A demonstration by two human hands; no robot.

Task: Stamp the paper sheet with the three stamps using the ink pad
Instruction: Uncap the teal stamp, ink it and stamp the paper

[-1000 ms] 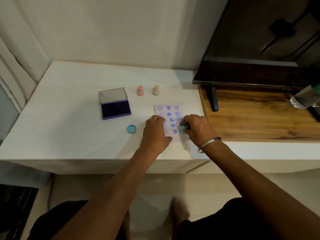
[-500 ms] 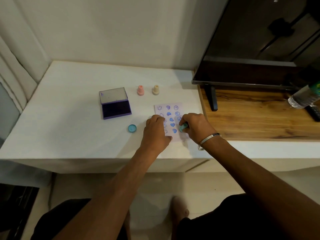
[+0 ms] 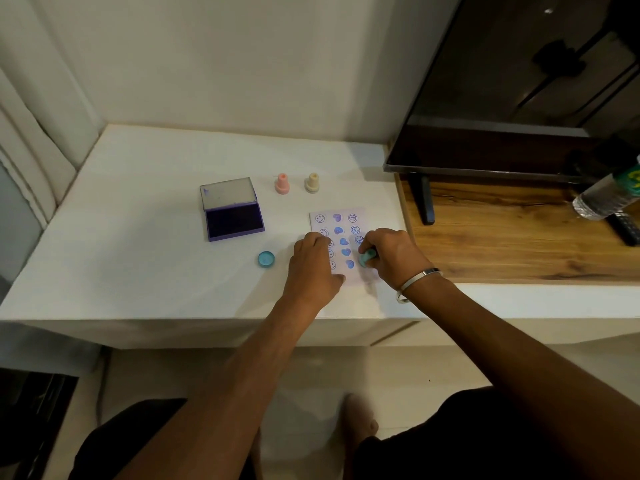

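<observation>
On paper sheet (image 3: 337,221), right hand (image 3: 391,258) pinching upright teal stamp (image 3: 365,259), left hand (image 3: 313,268) flat

A dark television (image 3: 519,81) is standing on a wooden shelf (image 3: 512,237); a plastic bottle (image 3: 604,197) is lying beside a remote (image 3: 625,228).

Scene dimly, warmly lit; soft shadows cast below the fingers (image 3: 367,250); wide-angle bending seen at edges.

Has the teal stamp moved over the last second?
No. The teal stamp stays in the right hand at the paper's right column, beside the lowest heart print.
</observation>
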